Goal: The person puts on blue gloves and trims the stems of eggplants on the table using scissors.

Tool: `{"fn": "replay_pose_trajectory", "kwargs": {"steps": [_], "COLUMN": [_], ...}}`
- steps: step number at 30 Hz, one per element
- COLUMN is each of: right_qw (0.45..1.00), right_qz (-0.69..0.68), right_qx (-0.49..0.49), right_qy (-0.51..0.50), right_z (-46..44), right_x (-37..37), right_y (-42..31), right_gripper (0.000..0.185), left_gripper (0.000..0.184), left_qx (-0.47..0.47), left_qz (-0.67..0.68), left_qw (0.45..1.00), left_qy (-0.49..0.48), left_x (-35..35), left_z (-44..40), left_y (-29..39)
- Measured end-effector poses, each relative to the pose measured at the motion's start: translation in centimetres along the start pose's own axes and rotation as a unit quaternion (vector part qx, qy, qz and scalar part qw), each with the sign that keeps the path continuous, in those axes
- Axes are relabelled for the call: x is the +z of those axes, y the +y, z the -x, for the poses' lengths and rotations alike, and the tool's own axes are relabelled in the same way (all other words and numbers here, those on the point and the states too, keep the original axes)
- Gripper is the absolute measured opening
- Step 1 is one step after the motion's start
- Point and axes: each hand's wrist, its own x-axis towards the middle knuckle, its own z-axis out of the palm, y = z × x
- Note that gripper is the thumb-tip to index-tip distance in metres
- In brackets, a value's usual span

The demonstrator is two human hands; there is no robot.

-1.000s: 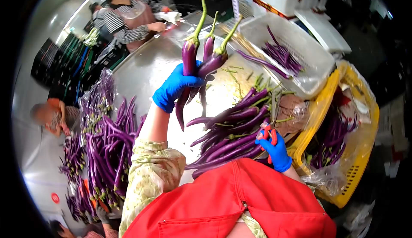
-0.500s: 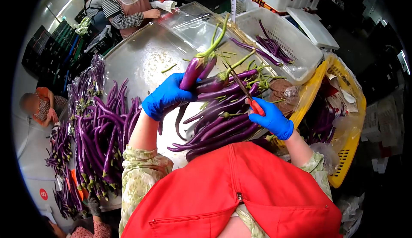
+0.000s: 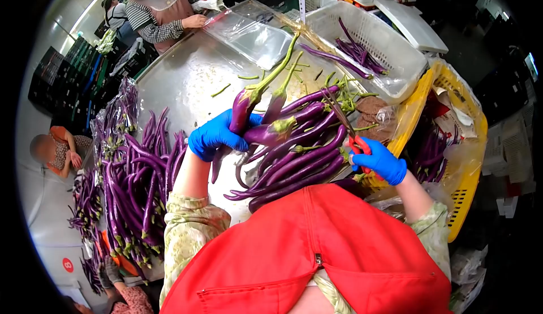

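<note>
My left hand [image 3: 218, 136], in a blue glove, is closed around a few purple eggplants [image 3: 242, 110]. Two of them have long green stems pointing up and away. A third eggplant [image 3: 270, 131] in the bunch points right and ends in a short, pale-green cap. In my right hand [image 3: 382, 161], also blue-gloved, are red-handled scissors [image 3: 356, 143], their dark blades pointing up and left, apart from the held bunch. Between my hands, a pile of eggplants [image 3: 300, 167] lies on the metal table [image 3: 192, 71].
Many eggplants [image 3: 136, 184] are heaped at the left. Cut stem bits [image 3: 220, 90] lie on the tabletop. A white crate [image 3: 396, 82] and a yellow basket [image 3: 472, 161], both holding eggplants, stand at the right. Co-workers [image 3: 161, 22] are at the far side and left.
The right-pointing eggplant's long stem has become a short stub. My right hand and the scissors have moved right and slightly down, away from the bunch. My left hand keeps its grip.
</note>
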Motion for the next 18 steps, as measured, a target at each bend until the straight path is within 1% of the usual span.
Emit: {"fn": "replay_pose_trajectory", "kwargs": {"steps": [1,2,4,7,8,13,14,17,18], "right_qw": [1.000,0.999,0.998,0.990,0.991,0.994,0.995,0.994,0.994], "right_qz": [0.005,0.012,0.003,0.078,0.085,0.065,0.057,0.065,0.071], "right_qx": [-0.005,-0.010,-0.030,-0.079,-0.071,-0.059,-0.057,-0.059,-0.069], "right_qy": [-0.017,-0.034,-0.063,-0.082,-0.081,-0.064,-0.058,-0.066,-0.051], "right_z": [-0.2,-0.4,-0.2,-1.6,-1.7,-1.7,-1.6,-2.0,-2.1], "right_x": [0.1,0.2,1.2,0.9,0.8,0.9,0.9,0.5,0.6], "right_y": [0.0,-0.4,-1.9,-1.5,-1.6,-1.9,-1.9,-1.4,-1.2], "right_gripper": [0.048,0.048,0.049,0.045,0.042,0.041,0.041,0.040,0.039], "left_gripper": [0.067,0.072,0.073,0.074,0.074,0.074,0.074,0.082,0.082], "left_qx": [0.001,-0.017,-0.028,-0.046,-0.053,-0.060,-0.056,-0.056,-0.056], "left_qz": [0.020,0.024,0.031,0.037,0.043,0.060,0.050,0.014,0.009], "left_qw": [0.999,0.998,0.997,0.996,0.996,0.993,0.993,0.993,0.992], "left_qy": [-0.030,-0.062,-0.069,-0.062,-0.062,-0.078,-0.088,-0.106,-0.110], "left_x": [0.1,0.1,0.5,0.1,-0.2,-0.3,-0.4,-0.5,-0.4], "left_z": [-0.1,-0.2,-0.7,-1.3,-1.5,-2.2,-2.4,-2.7,-2.8], "left_y": [0.0,0.2,0.2,-1.0,-1.6,-2.9,-3.0,-3.0,-2.9]}}
